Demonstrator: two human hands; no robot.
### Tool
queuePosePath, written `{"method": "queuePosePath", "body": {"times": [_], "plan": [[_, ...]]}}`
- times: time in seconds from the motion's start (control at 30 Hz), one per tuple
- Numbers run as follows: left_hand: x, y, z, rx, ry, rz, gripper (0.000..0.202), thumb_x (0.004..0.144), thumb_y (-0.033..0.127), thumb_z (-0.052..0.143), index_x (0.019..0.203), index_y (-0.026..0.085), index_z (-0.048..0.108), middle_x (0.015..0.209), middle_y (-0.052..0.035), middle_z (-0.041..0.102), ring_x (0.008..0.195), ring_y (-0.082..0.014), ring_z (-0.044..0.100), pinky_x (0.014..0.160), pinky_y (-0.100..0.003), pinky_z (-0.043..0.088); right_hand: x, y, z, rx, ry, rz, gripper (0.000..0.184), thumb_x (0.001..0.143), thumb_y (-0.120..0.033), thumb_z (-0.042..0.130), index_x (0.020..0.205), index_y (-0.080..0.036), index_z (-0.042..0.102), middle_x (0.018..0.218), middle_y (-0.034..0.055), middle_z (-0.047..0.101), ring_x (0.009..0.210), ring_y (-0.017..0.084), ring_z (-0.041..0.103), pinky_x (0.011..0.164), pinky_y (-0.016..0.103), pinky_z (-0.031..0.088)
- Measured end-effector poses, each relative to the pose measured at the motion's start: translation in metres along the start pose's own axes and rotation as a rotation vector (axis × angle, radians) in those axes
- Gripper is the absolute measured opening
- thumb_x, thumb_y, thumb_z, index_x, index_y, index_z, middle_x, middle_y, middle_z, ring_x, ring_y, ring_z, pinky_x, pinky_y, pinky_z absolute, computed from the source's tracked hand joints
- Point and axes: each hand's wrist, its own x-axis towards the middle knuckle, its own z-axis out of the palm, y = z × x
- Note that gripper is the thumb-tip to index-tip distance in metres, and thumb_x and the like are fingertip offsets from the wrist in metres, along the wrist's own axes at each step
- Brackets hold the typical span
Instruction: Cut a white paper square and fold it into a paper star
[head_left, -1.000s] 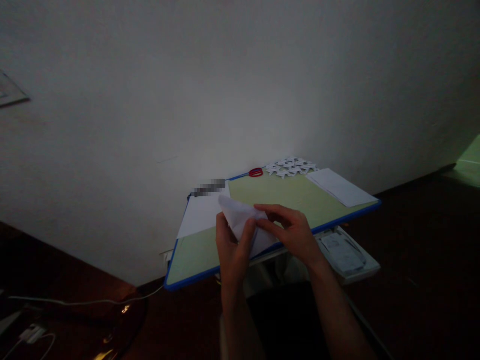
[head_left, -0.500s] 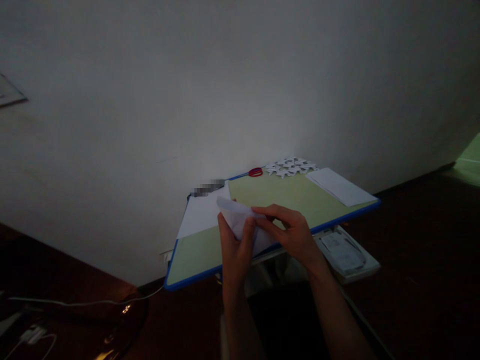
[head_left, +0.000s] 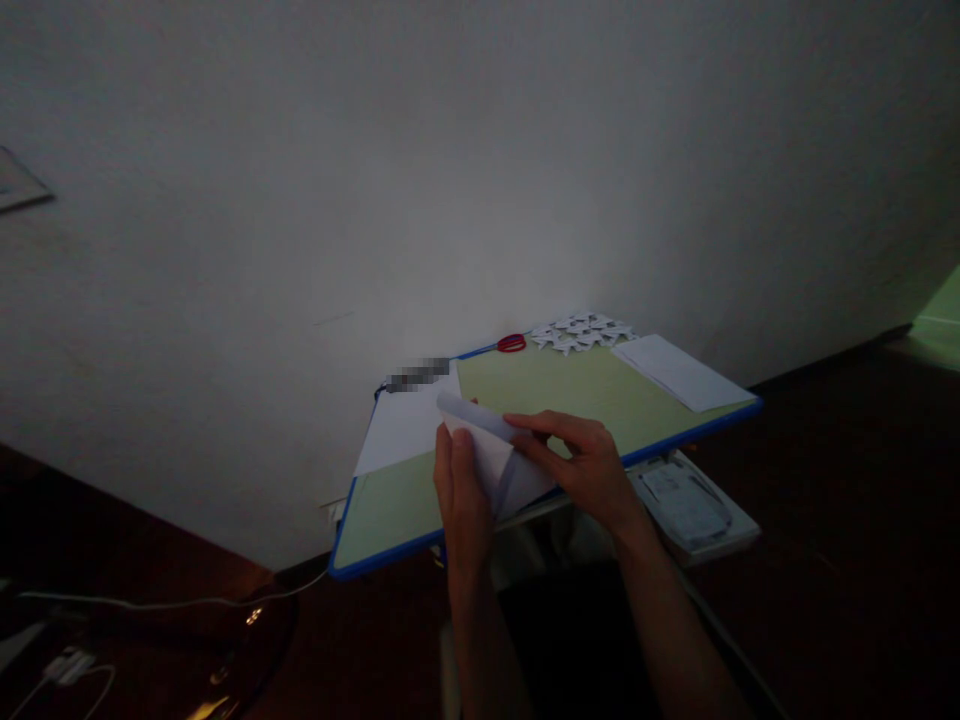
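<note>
A folded sheet of white paper (head_left: 487, 455) is held between my two hands above the front edge of the table (head_left: 555, 390). My left hand (head_left: 461, 480) grips its left side, the thumb lying on the front face and the fingers partly hidden behind. At the paper's upper right, my right hand (head_left: 581, 460) pinches the edge between thumb and fingertips. A folded flap shows on the paper, with a crease running down from its right corner.
Red-handled scissors (head_left: 511, 343) lie at the table's back edge beside several small folded white paper pieces (head_left: 581, 332). White sheets lie at the right (head_left: 682, 372) and left (head_left: 405, 425). An open drawer (head_left: 694, 505) juts out below. A pale cable (head_left: 172, 605) runs at lower left.
My left thumb has shifted left across the paper, from near its middle to its left side, uncovering more of the folded flap. My right hand has barely moved.
</note>
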Motion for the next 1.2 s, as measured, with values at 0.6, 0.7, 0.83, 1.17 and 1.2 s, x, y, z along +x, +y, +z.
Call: {"method": "queuePosePath", "body": {"times": [0.6, 0.7, 0.83, 1.17, 1.2], "plan": [[0.0025, 0.0036, 0.0012, 0.139, 0.036, 0.045, 0.039, 0.094, 0.053, 0.066, 0.110, 0.021, 0.053, 0.096, -0.0043, 0.064, 0.085, -0.0202, 0.064, 0.072, -0.029, 0.055, -0.0014, -0.0030, -0.0042, 0.037, -0.119, -0.018, 0.037, 0.096, -0.020, 0.067, 0.132, -0.027, 0.073, 0.119, 0.0042, 0.080, 0.100, 0.019, 0.077, 0.092, 0.031, 0.060], [0.0019, 0.0017, 0.0008, 0.116, 0.016, 0.032, 0.039, 0.093, 0.052, 0.067, 0.112, 0.021, 0.052, 0.100, -0.0053, 0.064, 0.090, -0.0208, 0.065, 0.076, -0.030, 0.056, -0.0012, -0.0007, -0.0032, 0.018, -0.080, 0.050, 0.036, 0.093, -0.023, 0.073, 0.128, -0.029, 0.074, 0.116, 0.0026, 0.081, 0.095, 0.020, 0.079, 0.093, 0.033, 0.062], [-0.0001, 0.0016, 0.0021, 0.062, -0.015, 0.026, 0.042, 0.091, 0.049, 0.071, 0.117, 0.022, 0.050, 0.104, -0.0060, 0.064, 0.090, -0.0205, 0.066, 0.075, -0.030, 0.057, -0.0011, -0.0002, -0.0022, 0.039, -0.071, 0.109, 0.030, 0.092, -0.025, 0.074, 0.121, -0.030, 0.078, 0.115, 0.0020, 0.081, 0.099, 0.024, 0.080, 0.093, 0.037, 0.064], [-0.0024, 0.0062, -0.0035, 0.026, -0.106, -0.001, 0.047, 0.094, 0.055, 0.064, 0.124, 0.018, 0.063, 0.115, -0.0125, 0.073, 0.102, -0.0261, 0.071, 0.086, -0.036, 0.058, -0.0013, -0.0013, -0.0006, 0.036, -0.044, 0.086, 0.027, 0.092, -0.022, 0.073, 0.117, -0.029, 0.080, 0.113, 0.0013, 0.082, 0.101, 0.022, 0.079, 0.094, 0.034, 0.063], [-0.0025, 0.0064, -0.0046, -0.030, -0.125, -0.022, 0.049, 0.097, 0.056, 0.060, 0.126, 0.017, 0.065, 0.118, -0.0141, 0.074, 0.104, -0.0274, 0.072, 0.089, -0.038, 0.058, -0.0015, -0.0009, -0.0011, 0.033, -0.043, 0.085, 0.027, 0.092, -0.022, 0.073, 0.117, -0.029, 0.080, 0.113, 0.0013, 0.082, 0.099, 0.022, 0.079, 0.093, 0.033, 0.063]]}}
